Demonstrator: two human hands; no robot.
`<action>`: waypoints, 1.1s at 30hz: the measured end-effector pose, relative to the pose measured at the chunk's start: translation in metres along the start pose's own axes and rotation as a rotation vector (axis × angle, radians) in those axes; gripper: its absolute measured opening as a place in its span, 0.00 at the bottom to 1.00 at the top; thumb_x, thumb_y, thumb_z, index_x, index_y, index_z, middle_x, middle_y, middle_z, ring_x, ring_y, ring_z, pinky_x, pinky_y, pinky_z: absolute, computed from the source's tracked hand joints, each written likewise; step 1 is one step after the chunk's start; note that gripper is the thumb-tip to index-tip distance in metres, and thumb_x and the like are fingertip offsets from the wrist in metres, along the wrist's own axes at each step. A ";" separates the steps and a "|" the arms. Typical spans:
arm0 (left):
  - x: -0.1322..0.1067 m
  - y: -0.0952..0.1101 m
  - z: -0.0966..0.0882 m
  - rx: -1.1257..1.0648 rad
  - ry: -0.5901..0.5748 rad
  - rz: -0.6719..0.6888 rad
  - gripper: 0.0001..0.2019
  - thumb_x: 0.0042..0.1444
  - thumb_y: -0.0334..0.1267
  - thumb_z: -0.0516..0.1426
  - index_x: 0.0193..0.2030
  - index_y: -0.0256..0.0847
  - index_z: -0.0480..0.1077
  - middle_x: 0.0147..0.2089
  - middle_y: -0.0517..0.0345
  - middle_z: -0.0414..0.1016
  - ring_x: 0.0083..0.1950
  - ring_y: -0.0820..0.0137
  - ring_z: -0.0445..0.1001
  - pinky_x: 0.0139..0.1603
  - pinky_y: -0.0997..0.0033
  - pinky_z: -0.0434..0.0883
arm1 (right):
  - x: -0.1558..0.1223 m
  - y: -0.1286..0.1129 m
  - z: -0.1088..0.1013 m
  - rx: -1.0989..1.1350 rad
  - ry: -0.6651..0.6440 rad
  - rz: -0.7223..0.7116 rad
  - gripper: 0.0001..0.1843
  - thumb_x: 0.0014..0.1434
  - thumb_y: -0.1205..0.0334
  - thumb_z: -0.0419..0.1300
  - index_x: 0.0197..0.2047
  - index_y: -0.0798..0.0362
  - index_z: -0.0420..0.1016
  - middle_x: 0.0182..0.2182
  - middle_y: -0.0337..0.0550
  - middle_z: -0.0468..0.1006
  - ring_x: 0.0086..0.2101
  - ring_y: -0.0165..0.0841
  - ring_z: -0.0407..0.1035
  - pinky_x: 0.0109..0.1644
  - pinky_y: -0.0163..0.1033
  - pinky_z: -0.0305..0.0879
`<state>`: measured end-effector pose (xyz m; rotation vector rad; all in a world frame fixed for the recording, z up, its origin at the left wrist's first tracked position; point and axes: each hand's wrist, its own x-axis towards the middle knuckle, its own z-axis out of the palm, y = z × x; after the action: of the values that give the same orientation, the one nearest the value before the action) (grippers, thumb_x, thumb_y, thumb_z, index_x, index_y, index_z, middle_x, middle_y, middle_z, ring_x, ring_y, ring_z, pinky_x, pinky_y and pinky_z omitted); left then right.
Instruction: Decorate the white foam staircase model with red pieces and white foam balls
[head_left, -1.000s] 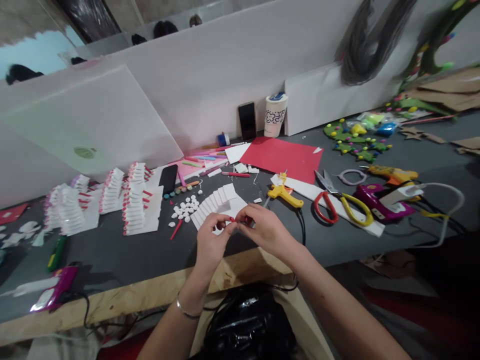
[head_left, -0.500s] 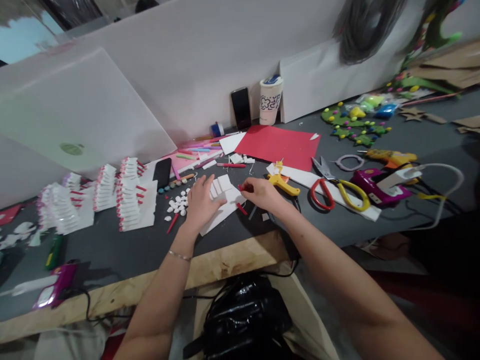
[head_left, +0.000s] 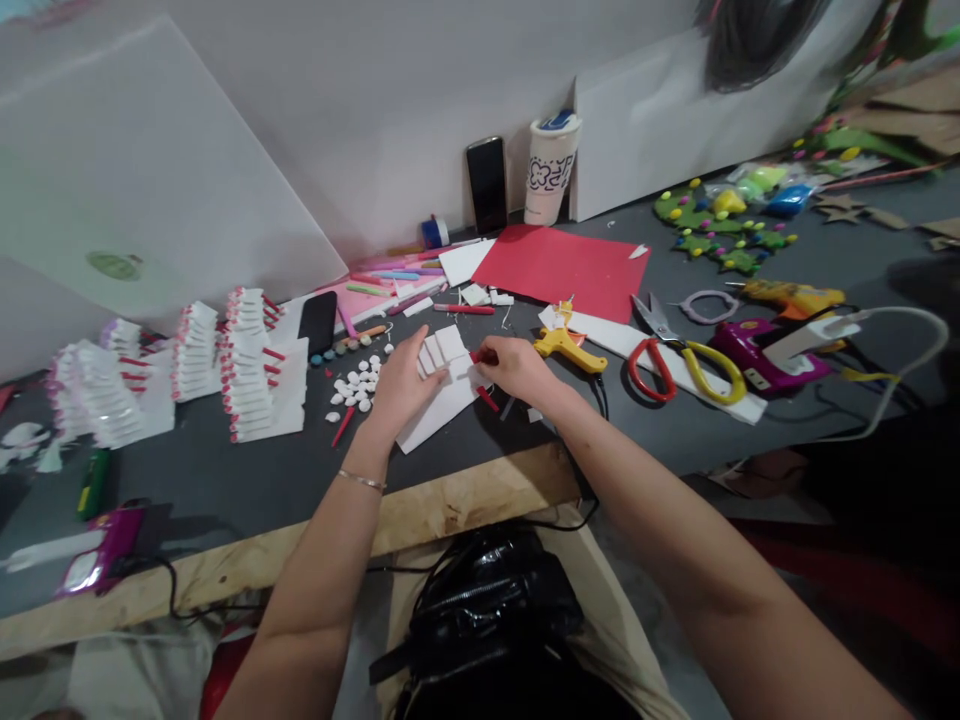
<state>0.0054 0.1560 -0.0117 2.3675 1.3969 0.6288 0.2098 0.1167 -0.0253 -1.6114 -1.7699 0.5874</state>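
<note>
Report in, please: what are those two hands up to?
Left hand open on white card. Right hand pinching small red piece at card's edge. Yellow glue gun close beside right hand.

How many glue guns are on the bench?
2: the yellow glue gun just right of the right hand, and the orange-yellow glue gun farther right, behind the purple power strip.

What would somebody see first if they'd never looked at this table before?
Probably the big red sheet, lying flat toward the back of the table, in front of the patterned cup. Next, maybe the scissors to its right, spread open with one red and one yellow handle. Nearer the front, the left hand and right hand are at a white card.
</note>
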 end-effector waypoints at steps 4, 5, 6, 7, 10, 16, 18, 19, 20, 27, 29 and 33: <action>0.000 0.000 0.001 -0.024 -0.013 0.007 0.35 0.54 0.39 0.62 0.68 0.42 0.58 0.66 0.43 0.66 0.66 0.53 0.66 0.66 0.51 0.63 | 0.003 -0.004 0.003 -0.030 -0.013 -0.012 0.07 0.52 0.74 0.61 0.32 0.54 0.77 0.30 0.44 0.81 0.31 0.34 0.73 0.35 0.35 0.61; 0.001 0.000 0.001 -0.027 -0.018 0.008 0.35 0.54 0.39 0.62 0.68 0.41 0.58 0.66 0.43 0.66 0.66 0.54 0.65 0.66 0.52 0.63 | 0.003 -0.005 0.003 -0.034 -0.015 -0.012 0.07 0.52 0.74 0.61 0.32 0.54 0.77 0.30 0.44 0.81 0.31 0.34 0.73 0.35 0.35 0.61; 0.001 0.000 0.001 -0.028 -0.021 0.008 0.35 0.54 0.39 0.63 0.68 0.41 0.58 0.66 0.43 0.66 0.66 0.54 0.65 0.66 0.52 0.63 | 0.004 -0.005 0.004 -0.038 -0.017 -0.012 0.06 0.52 0.74 0.62 0.32 0.54 0.77 0.30 0.44 0.81 0.31 0.34 0.72 0.35 0.35 0.61; 0.002 0.000 0.001 -0.025 -0.023 0.010 0.35 0.54 0.39 0.63 0.68 0.40 0.58 0.66 0.43 0.66 0.66 0.54 0.65 0.66 0.53 0.63 | 0.004 -0.005 0.005 -0.040 -0.018 -0.012 0.06 0.52 0.74 0.62 0.32 0.54 0.77 0.30 0.44 0.81 0.31 0.35 0.72 0.35 0.35 0.61; 0.003 0.000 0.002 -0.016 -0.026 0.032 0.35 0.54 0.38 0.63 0.68 0.41 0.59 0.65 0.44 0.67 0.65 0.54 0.65 0.66 0.53 0.63 | 0.004 -0.004 0.006 -0.039 -0.020 -0.010 0.06 0.53 0.73 0.62 0.33 0.54 0.76 0.30 0.43 0.81 0.32 0.34 0.72 0.35 0.35 0.61; 0.002 -0.002 0.004 -0.003 -0.033 0.074 0.32 0.56 0.39 0.62 0.68 0.47 0.60 0.60 0.48 0.70 0.61 0.57 0.68 0.63 0.55 0.65 | 0.004 -0.003 0.007 -0.021 -0.022 -0.013 0.06 0.52 0.74 0.62 0.33 0.54 0.76 0.30 0.43 0.80 0.32 0.34 0.71 0.35 0.35 0.60; 0.003 -0.003 0.004 0.004 -0.030 0.084 0.31 0.57 0.39 0.62 0.67 0.47 0.61 0.60 0.48 0.70 0.61 0.57 0.68 0.64 0.54 0.64 | 0.004 -0.003 0.007 -0.013 -0.024 -0.019 0.06 0.52 0.74 0.62 0.32 0.53 0.75 0.29 0.42 0.79 0.31 0.34 0.71 0.35 0.35 0.60; 0.003 -0.004 0.005 0.008 -0.029 0.090 0.31 0.57 0.39 0.62 0.67 0.47 0.62 0.60 0.49 0.70 0.61 0.57 0.68 0.64 0.54 0.64 | 0.004 -0.003 0.007 -0.010 -0.026 -0.020 0.06 0.53 0.73 0.62 0.32 0.53 0.75 0.29 0.42 0.79 0.31 0.34 0.71 0.35 0.35 0.60; 0.003 -0.004 0.005 0.012 -0.031 0.094 0.30 0.57 0.39 0.62 0.67 0.48 0.62 0.59 0.49 0.70 0.61 0.57 0.68 0.64 0.54 0.64 | 0.004 -0.003 0.007 -0.007 -0.027 -0.021 0.06 0.53 0.73 0.62 0.32 0.53 0.75 0.29 0.42 0.79 0.31 0.34 0.71 0.35 0.34 0.60; 0.001 -0.003 0.003 -0.002 -0.039 0.085 0.27 0.58 0.39 0.61 0.65 0.47 0.65 0.58 0.50 0.70 0.59 0.59 0.69 0.61 0.58 0.67 | 0.007 -0.002 0.009 0.004 -0.029 -0.023 0.05 0.53 0.72 0.61 0.31 0.53 0.75 0.29 0.42 0.79 0.31 0.34 0.71 0.36 0.35 0.61; 0.001 -0.002 0.003 -0.006 -0.043 0.079 0.27 0.58 0.38 0.61 0.64 0.47 0.66 0.58 0.50 0.70 0.58 0.59 0.69 0.59 0.59 0.68 | 0.007 -0.001 0.009 0.010 -0.029 -0.026 0.05 0.52 0.72 0.62 0.32 0.52 0.74 0.29 0.41 0.79 0.31 0.34 0.71 0.36 0.35 0.61; 0.001 0.000 0.002 -0.005 -0.039 0.072 0.26 0.58 0.38 0.61 0.64 0.49 0.67 0.58 0.51 0.70 0.58 0.59 0.69 0.59 0.59 0.68 | 0.008 -0.001 0.009 0.020 -0.025 -0.027 0.06 0.52 0.73 0.62 0.32 0.53 0.74 0.30 0.41 0.79 0.31 0.33 0.71 0.35 0.34 0.60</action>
<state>0.0066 0.1567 -0.0139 2.4224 1.2977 0.6004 0.2020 0.1252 -0.0292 -1.5702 -1.7956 0.6138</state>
